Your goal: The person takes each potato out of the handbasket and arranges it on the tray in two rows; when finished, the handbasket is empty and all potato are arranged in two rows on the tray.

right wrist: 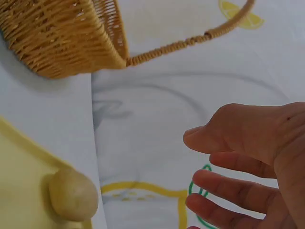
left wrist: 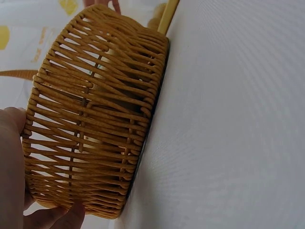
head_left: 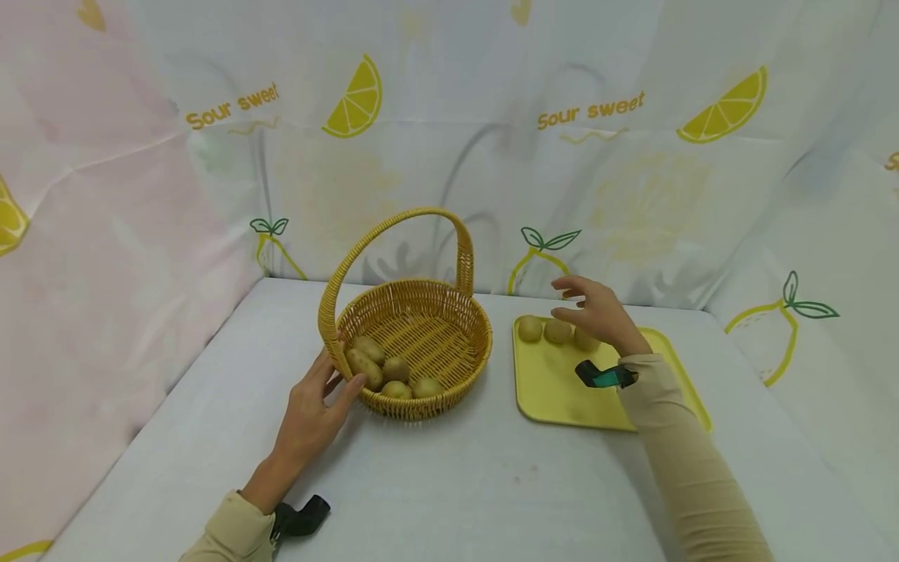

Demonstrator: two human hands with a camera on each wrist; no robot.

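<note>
My left hand (head_left: 309,410) grips the basket (head_left: 414,407); five potatoes (head_left: 396,369) lie inside, beside its thumb. Near my empty, loosely spread right hand (head_left: 595,311), three potatoes (head_left: 558,332), apparently left, lie on the tray (head_left: 555,394).

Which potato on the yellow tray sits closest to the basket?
The leftmost potato, in the far left corner of the tray; two others visible lie to its right, farther from the basket.
</note>
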